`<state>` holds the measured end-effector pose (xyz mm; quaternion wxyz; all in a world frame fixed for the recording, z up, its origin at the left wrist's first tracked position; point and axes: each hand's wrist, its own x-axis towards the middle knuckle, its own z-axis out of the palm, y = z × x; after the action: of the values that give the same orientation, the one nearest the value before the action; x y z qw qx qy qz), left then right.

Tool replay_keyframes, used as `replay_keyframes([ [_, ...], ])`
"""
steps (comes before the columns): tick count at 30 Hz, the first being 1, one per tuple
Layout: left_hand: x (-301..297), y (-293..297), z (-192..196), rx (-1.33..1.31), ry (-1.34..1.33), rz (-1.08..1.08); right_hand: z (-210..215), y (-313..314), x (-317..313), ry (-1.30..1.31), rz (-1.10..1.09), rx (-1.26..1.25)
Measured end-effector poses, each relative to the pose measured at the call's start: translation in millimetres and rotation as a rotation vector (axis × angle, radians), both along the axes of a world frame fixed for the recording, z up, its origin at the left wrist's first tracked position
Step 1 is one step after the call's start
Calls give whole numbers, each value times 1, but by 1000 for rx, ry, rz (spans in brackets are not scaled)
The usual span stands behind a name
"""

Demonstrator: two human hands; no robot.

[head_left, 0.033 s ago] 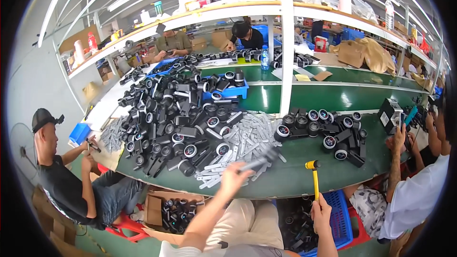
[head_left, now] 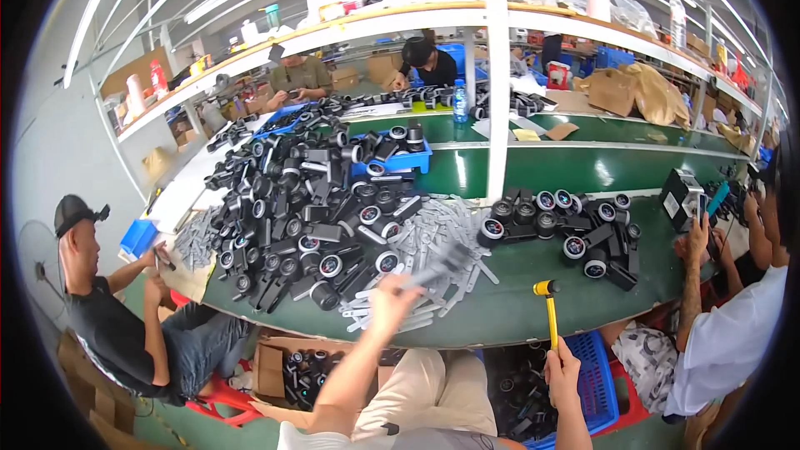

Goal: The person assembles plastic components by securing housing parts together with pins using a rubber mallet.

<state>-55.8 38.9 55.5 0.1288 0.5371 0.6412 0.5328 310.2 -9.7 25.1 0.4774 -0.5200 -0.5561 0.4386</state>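
My right hand [head_left: 564, 364] grips the yellow handle of a small mallet [head_left: 551, 318] upright, its black-and-yellow head raised at the near edge of the table. My left hand [head_left: 388, 307] is closed round one end of a grey bar with a dark far end [head_left: 433, 270], smeared by motion. Below that bar lies a loose heap of flat light-grey strips [head_left: 429, 237]. To its left rises a big pile of black parts with round, silver-rimmed ends [head_left: 312, 208]. Similar black parts [head_left: 575, 233] stand in a smaller group on the right.
The green table [head_left: 517, 321] runs before my lap. Beneath it are a cardboard box [head_left: 268, 371] and a blue crate [head_left: 602, 392], both with black parts. A white post [head_left: 497, 83] holds up the shelf [head_left: 375, 18]. People work at left [head_left: 108, 308], right [head_left: 725, 333] and across.
My left hand has shifted a little to the left, carrying the grey bar with it. The right hand and mallet stay in place.
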Motion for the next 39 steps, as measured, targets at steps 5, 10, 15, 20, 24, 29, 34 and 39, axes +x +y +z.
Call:
replay_keyframes([
  [5, -169, 42, 70, 185, 390, 462, 9, 14, 14, -8, -104, -17],
  [10, -237, 69, 74, 148, 588, 467, -9, 68, 62, -177, -372, 217],
  [15, -108, 84, 36, 200, 550, 22, -9, 111, 128, -464, -581, 201],
  [20, 39, 56, -5, -9, 422, -322, 2, 111, 146, -656, -432, 105],
  [24, 116, 54, -36, -11, 230, -532, 3, 77, 120, -510, -143, 41],
  [29, 190, 60, -41, 2, 242, -440, 29, 85, 103, -45, -162, -93],
  [34, 220, 51, -28, -110, 489, -431, -2, 192, 159, -507, -663, 302],
  [39, 200, 63, -38, 111, 646, -497, 14, 238, 158, -699, -695, -39],
])
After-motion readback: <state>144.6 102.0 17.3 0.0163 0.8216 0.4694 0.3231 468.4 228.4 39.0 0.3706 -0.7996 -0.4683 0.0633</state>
